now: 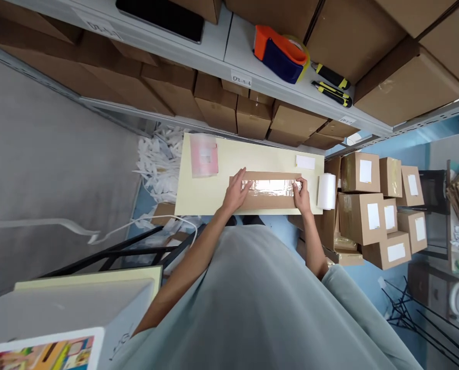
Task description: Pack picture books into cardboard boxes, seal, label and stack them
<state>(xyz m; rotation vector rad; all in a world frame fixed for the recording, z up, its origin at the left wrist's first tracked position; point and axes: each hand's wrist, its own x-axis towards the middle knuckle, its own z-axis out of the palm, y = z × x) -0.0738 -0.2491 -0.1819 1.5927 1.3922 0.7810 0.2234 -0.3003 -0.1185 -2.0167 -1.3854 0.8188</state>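
Observation:
A long, flat cardboard box lies on the pale yellow tabletop in front of me, with shiny clear tape along its upper face. My left hand rests on the box's left end, fingers stretched and thumb apart at the tape's edge. At the opposite end, my right hand curls its fingers around the box, its thumb by the tape's end. The undersides of both hands are hidden.
A pink packet and a white label lie behind the box. On the right stand a white roll and stacked cartons. The shelf above holds an orange-and-blue tape dispenser and cutter knives. Shredded paper is heaped left.

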